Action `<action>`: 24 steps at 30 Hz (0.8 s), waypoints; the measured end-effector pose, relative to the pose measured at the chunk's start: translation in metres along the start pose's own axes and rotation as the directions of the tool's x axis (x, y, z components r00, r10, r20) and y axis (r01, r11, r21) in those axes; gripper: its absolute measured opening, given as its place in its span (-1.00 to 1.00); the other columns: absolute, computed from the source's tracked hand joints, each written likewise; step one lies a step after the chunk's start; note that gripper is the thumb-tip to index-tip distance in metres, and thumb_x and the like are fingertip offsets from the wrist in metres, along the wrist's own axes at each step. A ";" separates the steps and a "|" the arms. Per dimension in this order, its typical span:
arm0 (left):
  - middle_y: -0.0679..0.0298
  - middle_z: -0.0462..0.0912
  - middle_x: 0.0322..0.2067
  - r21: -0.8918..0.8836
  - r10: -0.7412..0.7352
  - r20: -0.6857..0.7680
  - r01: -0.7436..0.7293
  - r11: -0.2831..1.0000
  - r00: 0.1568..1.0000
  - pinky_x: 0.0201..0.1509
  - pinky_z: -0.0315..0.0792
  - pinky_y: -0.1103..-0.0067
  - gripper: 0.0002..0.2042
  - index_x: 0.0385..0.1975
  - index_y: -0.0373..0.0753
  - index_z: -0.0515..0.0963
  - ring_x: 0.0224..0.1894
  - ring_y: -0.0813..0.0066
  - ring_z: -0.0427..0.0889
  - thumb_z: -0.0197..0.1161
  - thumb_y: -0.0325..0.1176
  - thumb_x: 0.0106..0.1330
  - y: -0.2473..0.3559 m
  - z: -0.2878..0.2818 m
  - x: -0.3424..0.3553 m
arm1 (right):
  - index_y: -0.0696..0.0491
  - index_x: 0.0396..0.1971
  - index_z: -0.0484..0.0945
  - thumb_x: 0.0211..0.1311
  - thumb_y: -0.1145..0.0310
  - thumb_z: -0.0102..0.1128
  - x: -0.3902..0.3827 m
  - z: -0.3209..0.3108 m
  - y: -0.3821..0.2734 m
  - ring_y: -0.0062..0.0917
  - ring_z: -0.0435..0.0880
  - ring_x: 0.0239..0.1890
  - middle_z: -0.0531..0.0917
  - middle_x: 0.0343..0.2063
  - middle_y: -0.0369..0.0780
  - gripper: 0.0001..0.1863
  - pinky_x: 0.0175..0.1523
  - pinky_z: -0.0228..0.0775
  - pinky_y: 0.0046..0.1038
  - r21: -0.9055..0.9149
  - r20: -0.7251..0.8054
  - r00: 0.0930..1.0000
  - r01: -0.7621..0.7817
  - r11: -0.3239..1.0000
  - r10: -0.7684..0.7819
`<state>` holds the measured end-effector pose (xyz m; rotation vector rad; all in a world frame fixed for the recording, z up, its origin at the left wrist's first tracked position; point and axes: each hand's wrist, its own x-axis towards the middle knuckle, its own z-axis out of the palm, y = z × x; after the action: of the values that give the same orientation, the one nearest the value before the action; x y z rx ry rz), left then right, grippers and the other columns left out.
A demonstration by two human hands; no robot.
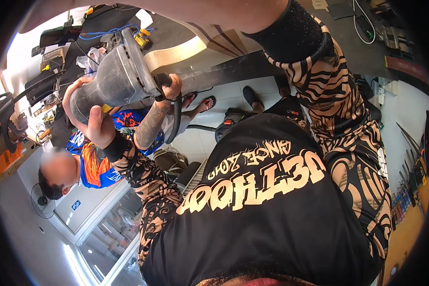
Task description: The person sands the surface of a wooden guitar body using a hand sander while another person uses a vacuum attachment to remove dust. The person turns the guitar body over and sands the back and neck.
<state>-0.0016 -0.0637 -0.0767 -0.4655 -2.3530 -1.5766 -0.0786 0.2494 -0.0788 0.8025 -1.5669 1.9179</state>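
Observation:
My left hand point(84, 107) wraps around the rounded body of a large grey power tool point(119, 74), with a black cord hanging from it. A co-worker's tattooed hand point(171, 88) grips the tool near its flat base, beside a curved light wooden piece point(171, 55) on the dark bench. My right hand point(252, 12) reaches across the top of the picture above the bench, with a black band at its wrist; its fingers are cut off or out of sight.
A co-worker point(95, 162) in a colourful shirt stands at the left. Blue cords, a yellow tool point(143, 38) and clutter lie on the dark bench point(338, 33). Below are feet, a black hose and a machine point(229, 124) on the tiled floor. Several hand tools line the right side.

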 end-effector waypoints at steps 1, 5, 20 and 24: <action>-0.14 0.59 0.16 -0.023 -0.003 -0.009 0.002 1.000 1.000 0.40 0.48 0.20 -0.23 0.35 -0.40 0.44 0.20 0.03 0.62 0.49 -0.14 0.14 0.000 -0.002 0.002 | -0.02 -0.02 0.74 0.40 -0.21 0.38 0.001 -0.004 -0.002 -0.39 0.82 -0.31 0.79 -0.32 -0.23 -0.48 -0.19 0.71 -0.30 0.014 -0.015 1.000 -0.007 1.000 0.007; -0.16 0.58 0.16 -0.066 -0.009 -0.048 0.006 0.998 0.999 0.43 0.46 0.14 -0.22 0.35 -0.37 0.43 0.24 -0.01 0.60 0.48 -0.11 0.13 -0.010 0.006 0.002 | 0.00 0.00 0.71 0.42 -0.20 0.38 -0.002 -0.027 0.003 -0.42 0.81 -0.32 0.77 -0.32 -0.24 -0.46 -0.20 0.70 -0.34 0.052 -0.025 0.999 -0.021 0.998 0.022; -0.12 0.56 0.14 -0.271 -0.030 -0.167 -0.017 0.962 0.985 0.44 0.41 0.17 -0.26 0.33 -0.34 0.43 0.22 0.05 0.58 0.43 -0.09 0.16 -0.019 0.010 -0.002 | 0.07 0.10 0.61 0.50 -0.19 0.37 0.023 -0.046 -0.029 -0.57 0.76 -0.33 0.71 -0.32 -0.29 -0.41 -0.23 0.67 -0.47 0.154 -0.055 0.996 -0.055 0.987 0.064; -0.14 0.58 0.13 -0.330 -0.084 -0.240 0.000 0.944 0.967 0.42 0.43 0.21 -0.27 0.31 -0.36 0.44 0.21 0.06 0.59 0.41 -0.11 0.16 -0.043 0.003 -0.019 | 0.09 0.13 0.59 0.53 -0.19 0.37 0.025 -0.043 -0.029 -0.61 0.74 -0.34 0.70 -0.32 -0.30 -0.39 -0.24 0.66 -0.51 0.220 -0.049 0.995 -0.075 0.973 0.087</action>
<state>-0.0021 -0.0786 -0.1217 -0.2616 -1.9323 -1.9328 -0.0790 0.2979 -0.0477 0.7743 -1.3908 2.1804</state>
